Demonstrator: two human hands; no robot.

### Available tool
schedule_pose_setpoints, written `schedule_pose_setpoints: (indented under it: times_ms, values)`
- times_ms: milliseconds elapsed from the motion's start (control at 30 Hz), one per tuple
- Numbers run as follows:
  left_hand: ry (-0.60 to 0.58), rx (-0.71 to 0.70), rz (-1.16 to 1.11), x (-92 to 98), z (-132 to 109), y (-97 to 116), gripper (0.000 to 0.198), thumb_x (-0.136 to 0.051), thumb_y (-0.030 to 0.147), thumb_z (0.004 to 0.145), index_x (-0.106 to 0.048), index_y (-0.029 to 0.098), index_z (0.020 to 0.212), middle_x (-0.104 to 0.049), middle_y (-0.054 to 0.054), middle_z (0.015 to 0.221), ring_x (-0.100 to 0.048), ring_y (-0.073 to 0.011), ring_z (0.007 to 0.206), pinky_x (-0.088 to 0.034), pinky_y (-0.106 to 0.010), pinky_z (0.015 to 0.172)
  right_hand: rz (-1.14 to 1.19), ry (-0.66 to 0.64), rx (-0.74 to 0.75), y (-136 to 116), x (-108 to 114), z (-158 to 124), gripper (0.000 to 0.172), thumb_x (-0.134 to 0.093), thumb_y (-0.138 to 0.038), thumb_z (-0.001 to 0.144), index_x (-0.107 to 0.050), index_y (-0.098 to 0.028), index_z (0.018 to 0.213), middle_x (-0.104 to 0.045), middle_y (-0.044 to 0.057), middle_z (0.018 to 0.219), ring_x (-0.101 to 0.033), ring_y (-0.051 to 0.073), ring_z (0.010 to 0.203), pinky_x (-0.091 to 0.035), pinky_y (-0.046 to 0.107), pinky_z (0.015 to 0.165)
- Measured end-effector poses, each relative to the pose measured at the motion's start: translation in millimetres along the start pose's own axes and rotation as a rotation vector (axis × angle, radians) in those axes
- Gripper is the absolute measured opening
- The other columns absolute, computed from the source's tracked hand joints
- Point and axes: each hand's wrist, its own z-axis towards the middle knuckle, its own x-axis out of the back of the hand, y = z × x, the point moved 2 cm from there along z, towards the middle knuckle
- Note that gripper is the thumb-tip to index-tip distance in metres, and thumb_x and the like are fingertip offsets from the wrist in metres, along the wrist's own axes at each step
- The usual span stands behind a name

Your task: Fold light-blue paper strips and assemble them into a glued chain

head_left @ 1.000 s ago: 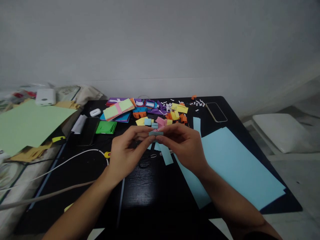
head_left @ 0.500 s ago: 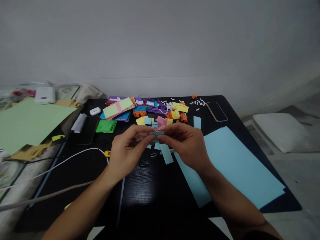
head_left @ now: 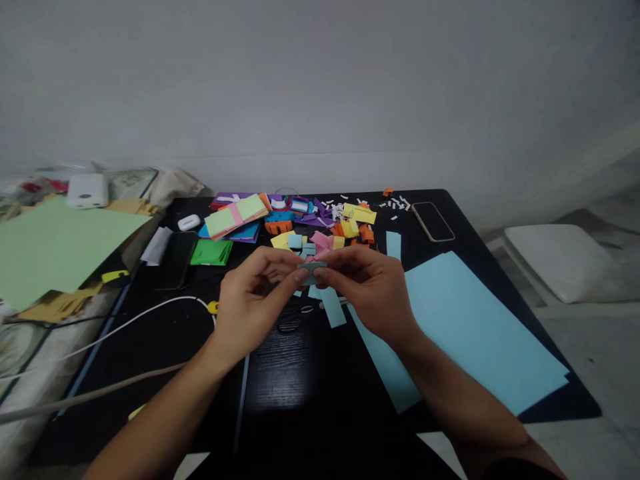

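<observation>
Above the middle of the black table (head_left: 280,373), my left hand (head_left: 253,300) and my right hand (head_left: 367,290) meet fingertip to fingertip. Both pinch one small folded piece of light blue paper (head_left: 311,268), held a little above the table. Under the hands lie several cut light blue strips (head_left: 331,307) and a pair of dark scissors (head_left: 293,323). A large light blue sheet (head_left: 475,333) lies to the right of my right hand.
A heap of coloured folded paper pieces (head_left: 320,227) fills the table's back. A phone (head_left: 433,222) lies back right, another dark phone (head_left: 177,260) and earbud case (head_left: 189,222) back left. White cables (head_left: 130,327) cross the left side. A green sheet (head_left: 55,247) lies off-table left.
Both hands stay together on the small blue piece; the fingers have shifted slightly on it.
</observation>
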Motion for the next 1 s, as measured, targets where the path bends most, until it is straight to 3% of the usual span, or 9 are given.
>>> schedule_pose_setpoints:
  times_ms: [200, 300, 400, 600, 767, 1000]
  values:
    - [-0.047, -0.033, 0.12, 3.7, 3.2, 2.3, 0.011, -0.078, 0.023, 0.091, -0.076, 0.021, 0.102, -0.075, 0.001, 0.074, -0.07, -0.0124, 0.063, -0.058, -0.023, 0.06, -0.01, -0.002, 0.013, 3.6, -2.7, -0.8, 0.03, -0.095, -0.042, 0.074, -0.08, -0.022, 0.09, -0.082, 0.003, 0.086, -0.079, 0.019, 0.077, -0.07, 0.035, 0.078]
    - [-0.077, -0.015, 0.196, 4.8, 5.5, 3.4, 0.005, -0.075, 0.025, 0.092, -0.077, 0.02, 0.093, -0.071, 0.002, 0.068, -0.063, -0.0111, 0.057, -0.052, -0.021, 0.054, -0.038, -0.003, 0.035, 6.0, -3.6, -1.1, 0.033, -0.095, -0.043, 0.074, -0.078, -0.022, 0.093, -0.082, 0.002, 0.085, -0.08, 0.019, 0.077, -0.069, 0.034, 0.077]
    - [-0.09, -0.024, 0.216, 4.9, 6.4, 3.3, 0.012, -0.072, 0.027, 0.094, -0.075, 0.02, 0.085, -0.072, 0.0, 0.071, -0.062, -0.0117, 0.059, -0.05, -0.022, 0.054, -0.056, 0.001, 0.03, 7.4, -3.4, -1.2, 0.036, -0.096, -0.041, 0.073, -0.077, -0.023, 0.098, -0.08, 0.001, 0.081, -0.079, 0.019, 0.075, -0.069, 0.033, 0.075]
    - [-0.046, -0.065, 0.277, 6.3, 4.7, -1.6, 0.013, -0.07, 0.028, 0.096, -0.073, 0.02, 0.087, -0.066, 0.002, 0.067, -0.055, -0.0103, 0.055, -0.044, -0.022, 0.051, -0.101, -0.102, -0.017, 7.3, -1.3, 1.1, 0.033, -0.093, -0.044, 0.076, -0.079, -0.021, 0.096, -0.081, 0.003, 0.087, -0.079, 0.019, 0.08, -0.068, 0.034, 0.079]
    - [-0.036, -0.086, 0.283, 6.7, 3.2, -4.9, 0.013, -0.069, 0.027, 0.098, -0.073, 0.02, 0.089, -0.07, 0.001, 0.073, -0.059, -0.0107, 0.06, -0.047, -0.022, 0.055, -0.067, -0.134, -0.022, 7.6, -0.9, 2.6, 0.027, -0.091, -0.043, 0.078, -0.078, -0.021, 0.087, -0.076, -0.001, 0.073, -0.073, 0.014, 0.064, -0.064, 0.029, 0.067]
    - [-0.057, -0.091, 0.291, 5.3, 3.6, -5.3, 0.014, -0.068, 0.028, 0.099, -0.074, 0.019, 0.089, -0.069, 0.0, 0.072, -0.058, -0.0113, 0.059, -0.046, -0.023, 0.054, -0.128, -0.168, -0.006, 6.6, 0.9, 4.6, 0.028, -0.087, -0.045, 0.083, -0.078, -0.02, 0.09, -0.077, 0.002, 0.078, -0.075, 0.016, 0.07, -0.063, 0.029, 0.067]
